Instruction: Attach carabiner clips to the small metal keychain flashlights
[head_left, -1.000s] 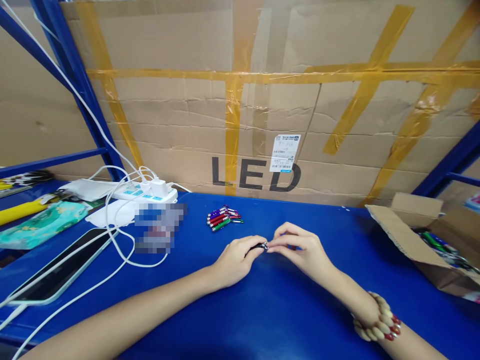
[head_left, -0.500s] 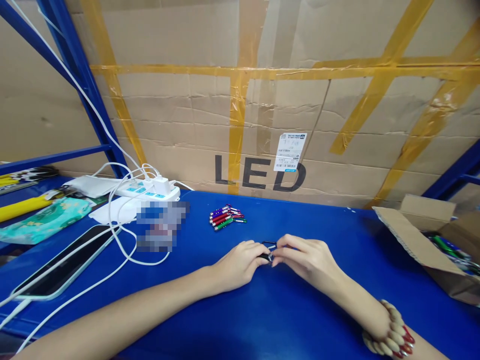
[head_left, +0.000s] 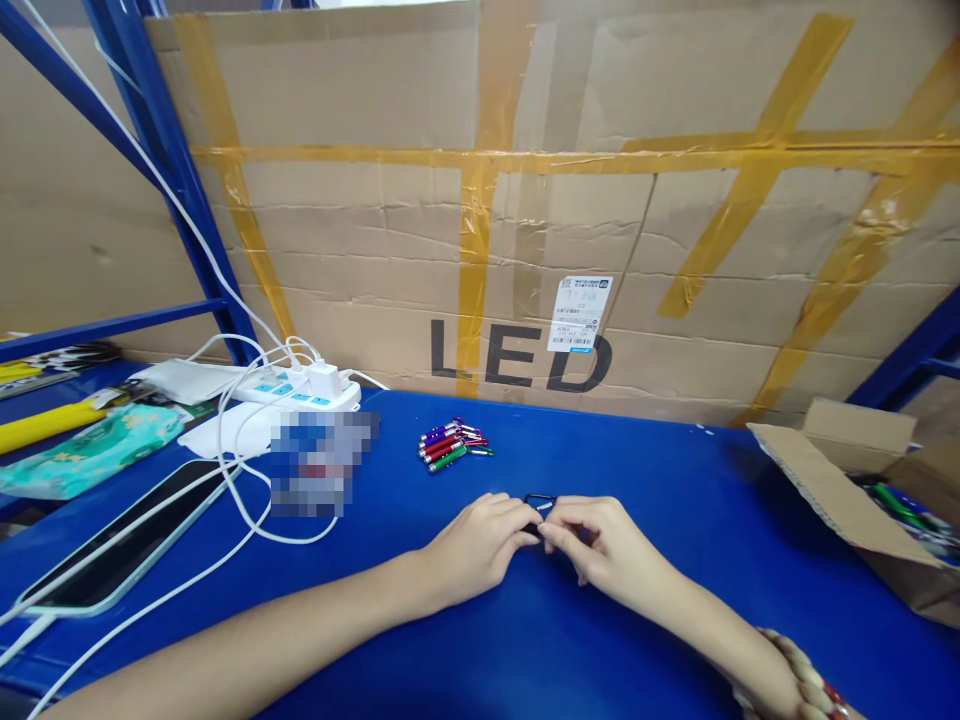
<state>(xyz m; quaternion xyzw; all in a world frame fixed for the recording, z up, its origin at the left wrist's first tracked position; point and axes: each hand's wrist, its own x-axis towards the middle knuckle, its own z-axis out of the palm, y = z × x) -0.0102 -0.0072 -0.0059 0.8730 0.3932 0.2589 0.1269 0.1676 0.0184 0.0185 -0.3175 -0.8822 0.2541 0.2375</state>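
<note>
Tbh I worried the black gadget could slip, pinched shallowly by the left hand, right hand's grip unclear to me.

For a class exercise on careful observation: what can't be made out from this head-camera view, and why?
All in the head view:
- Black item: mostly covered by the fingers of the left hand and right hand.
- Bead bracelet: cut off by the bottom edge.
- Cardboard box: cut off by the right edge; its walls hide part of its contents.
- White label: fine print too small.
- Pixelated patch: blurred beyond recognition.
</note>
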